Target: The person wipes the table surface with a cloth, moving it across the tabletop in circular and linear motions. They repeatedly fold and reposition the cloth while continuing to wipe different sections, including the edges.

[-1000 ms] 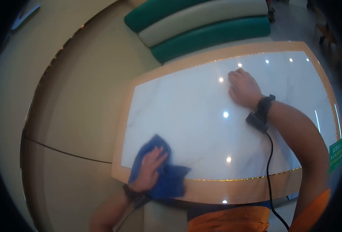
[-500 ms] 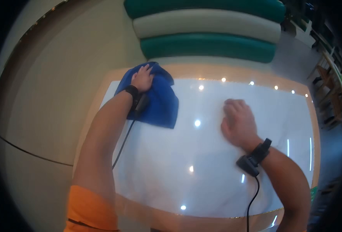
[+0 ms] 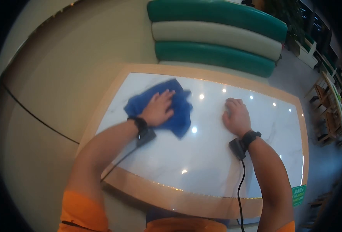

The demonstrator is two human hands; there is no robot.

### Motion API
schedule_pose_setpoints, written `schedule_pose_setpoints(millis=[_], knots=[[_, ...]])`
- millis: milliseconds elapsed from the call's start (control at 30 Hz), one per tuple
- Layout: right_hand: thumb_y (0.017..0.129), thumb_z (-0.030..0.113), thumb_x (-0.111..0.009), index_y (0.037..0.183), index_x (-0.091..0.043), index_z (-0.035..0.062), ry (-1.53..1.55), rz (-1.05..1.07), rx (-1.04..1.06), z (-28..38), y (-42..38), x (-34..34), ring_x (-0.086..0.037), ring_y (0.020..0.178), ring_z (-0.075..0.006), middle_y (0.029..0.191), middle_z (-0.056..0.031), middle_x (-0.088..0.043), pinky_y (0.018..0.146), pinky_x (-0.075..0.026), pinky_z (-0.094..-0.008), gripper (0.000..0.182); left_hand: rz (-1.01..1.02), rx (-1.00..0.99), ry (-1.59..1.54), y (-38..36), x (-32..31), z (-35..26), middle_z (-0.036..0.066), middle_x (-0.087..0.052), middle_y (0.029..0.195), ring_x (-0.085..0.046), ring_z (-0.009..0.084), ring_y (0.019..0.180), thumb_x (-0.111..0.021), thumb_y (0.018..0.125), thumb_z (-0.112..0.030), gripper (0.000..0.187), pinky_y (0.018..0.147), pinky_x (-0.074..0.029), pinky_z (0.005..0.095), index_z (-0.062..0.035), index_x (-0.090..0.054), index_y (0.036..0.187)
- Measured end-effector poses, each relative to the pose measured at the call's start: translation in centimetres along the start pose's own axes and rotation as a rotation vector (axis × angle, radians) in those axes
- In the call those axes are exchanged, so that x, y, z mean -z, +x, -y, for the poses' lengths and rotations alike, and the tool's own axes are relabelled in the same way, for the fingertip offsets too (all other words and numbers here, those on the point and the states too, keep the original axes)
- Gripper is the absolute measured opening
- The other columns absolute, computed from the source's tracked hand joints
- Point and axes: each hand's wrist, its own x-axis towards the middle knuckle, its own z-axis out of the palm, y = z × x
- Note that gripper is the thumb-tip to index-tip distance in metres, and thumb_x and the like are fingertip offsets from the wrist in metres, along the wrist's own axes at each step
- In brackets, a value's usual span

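My left hand point(image 3: 157, 110) lies flat, fingers spread, on top of a blue cloth point(image 3: 182, 116) on the left half of the table. The cloth is bunched and creased, its edges uneven. To the right, my right hand point(image 3: 237, 117) rests on the white marbled tabletop point(image 3: 159, 154) with its fingers curled in, apart from the cloth. Nothing shows in that hand. Each wrist carries a black strap with a small dark box, and a cable runs from each box toward me.
Wood-coloured edging point(image 3: 140, 176) frames the tabletop. A green and cream padded bench point(image 3: 217, 36) stands behind it, and a beige wall point(image 3: 62, 69) runs along the left. A green sign point(image 3: 299, 195) hangs at the right front corner. Wooden chairs point(image 3: 329, 116) stand farther right.
My left hand and the blue cloth have moved right and toward me, away from the table's far left corner. My right hand stays in about the same place. The view has shifted slightly.
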Motion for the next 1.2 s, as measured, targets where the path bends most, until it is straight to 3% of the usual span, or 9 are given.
schedule_pose_setpoints(millis=[300, 400, 500, 600, 733, 767, 900, 1000, 1200], knots=[[0.083, 0.013, -0.061, 0.103, -0.062, 0.0004, 0.002, -0.043, -0.023, 0.2, -0.4, -0.3, -0.057, 0.108, -0.0353, 0.109, -0.0156, -0.064, 0.093, -0.050, -0.0462, 0.024, 0.239, -0.199, -0.115, -18.8, 4.8, -13.3, 0.022, -0.023, 0.166, -0.015, 0.0411, 0.155, -0.060, 0.091, -0.063, 0.088, 0.121, -0.013, 0.0622, -0.0065, -0.038, 0.155], [0.083, 0.012, -0.061, 0.099, -0.062, -0.0007, -0.004, -0.042, -0.012, 0.2, -0.7, 0.0, -0.057, 0.107, -0.0344, 0.106, -0.0149, -0.064, 0.091, -0.052, -0.0459, 0.020, 0.278, -0.249, -0.141, -21.7, 5.1, -14.4, 0.022, -0.025, 0.165, -0.019, 0.0404, 0.154, -0.066, 0.090, -0.053, 0.059, 0.119, -0.017, 0.0643, 0.0005, -0.068, 0.115], [0.082, 0.011, -0.061, 0.091, -0.063, -0.0007, 0.021, -0.064, -0.032, 0.3, -0.7, -0.2, -0.057, 0.105, -0.0335, 0.102, -0.0129, -0.065, 0.090, -0.052, -0.0443, 0.015, 0.495, -0.308, -0.041, -22.5, 6.6, -14.9, 0.017, -0.025, 0.166, -0.020, 0.0363, 0.154, -0.065, 0.094, -0.045, 0.046, 0.120, -0.020, 0.0619, -0.0029, -0.069, 0.111], [0.080, 0.007, -0.062, 0.096, -0.063, -0.0011, -0.011, -0.041, -0.025, 0.0, -0.6, -0.3, -0.058, 0.106, -0.0333, 0.110, -0.0124, -0.066, 0.092, -0.051, -0.0439, 0.018, 0.595, -0.443, -0.136, -20.6, 6.6, -12.8, 0.016, -0.024, 0.167, -0.021, 0.0339, 0.155, -0.066, 0.093, -0.043, 0.039, 0.119, -0.021, 0.0627, -0.0036, -0.070, 0.096], [0.078, 0.008, -0.060, 0.085, -0.062, 0.0002, -0.042, -0.021, 0.003, 0.2, -0.1, -0.2, -0.056, 0.101, -0.0325, 0.099, -0.0127, -0.062, 0.088, -0.049, -0.0438, 0.011, 0.514, -0.524, -0.191, -15.5, 5.1, -9.5, 0.013, -0.029, 0.166, -0.024, 0.0352, 0.154, -0.073, 0.081, -0.039, 0.057, 0.118, -0.021, 0.0646, -0.0239, -0.064, 0.135], [0.078, 0.008, -0.060, 0.085, -0.062, 0.0002, -0.035, -0.014, 0.003, 0.3, 0.0, -0.3, -0.056, 0.101, -0.0325, 0.100, -0.0129, -0.062, 0.089, -0.048, -0.0438, 0.011, 0.515, -0.562, -0.169, -13.6, 4.7, -8.3, 0.012, -0.029, 0.166, -0.024, 0.0352, 0.154, -0.070, 0.081, -0.037, 0.075, 0.118, -0.020, 0.0640, -0.0346, -0.047, 0.152], [0.077, 0.008, -0.060, 0.089, -0.061, 0.0003, -0.015, 0.021, -0.003, 0.7, 0.3, 0.4, -0.055, 0.104, -0.0327, 0.104, -0.0134, -0.060, 0.092, -0.046, -0.0443, 0.014, 0.363, -0.513, -0.113, -3.7, 3.8, -4.7, 0.013, -0.030, 0.165, -0.022, 0.0376, 0.154, -0.067, 0.075, -0.022, 0.077, 0.122, -0.015, 0.0632, -0.0253, -0.050, 0.150], [0.078, 0.009, -0.061, 0.094, -0.061, 0.0004, -0.040, 0.049, 0.009, 0.7, 0.4, 0.5, -0.054, 0.106, -0.0336, 0.109, -0.0141, -0.060, 0.093, -0.045, -0.0447, 0.018, 0.202, -0.394, -0.031, 3.8, 2.3, -1.5, 0.013, -0.032, 0.164, -0.025, 0.0360, 0.153, -0.062, 0.090, -0.020, 0.066, 0.123, -0.018, 0.0571, -0.0206, -0.044, 0.154], [0.078, 0.010, -0.062, 0.101, -0.060, 0.0002, -0.015, 0.065, -0.005, 0.5, 0.2, 0.5, -0.054, 0.110, -0.0345, 0.116, -0.0157, -0.059, 0.096, -0.045, -0.0455, 0.025, -0.010, -0.084, -0.051, 19.3, -2.4, 4.2, 0.013, -0.033, 0.163, -0.023, 0.0301, 0.154, -0.040, 0.107, -0.039, 0.055, 0.124, -0.017, 0.0536, -0.0071, -0.043, 0.151]])
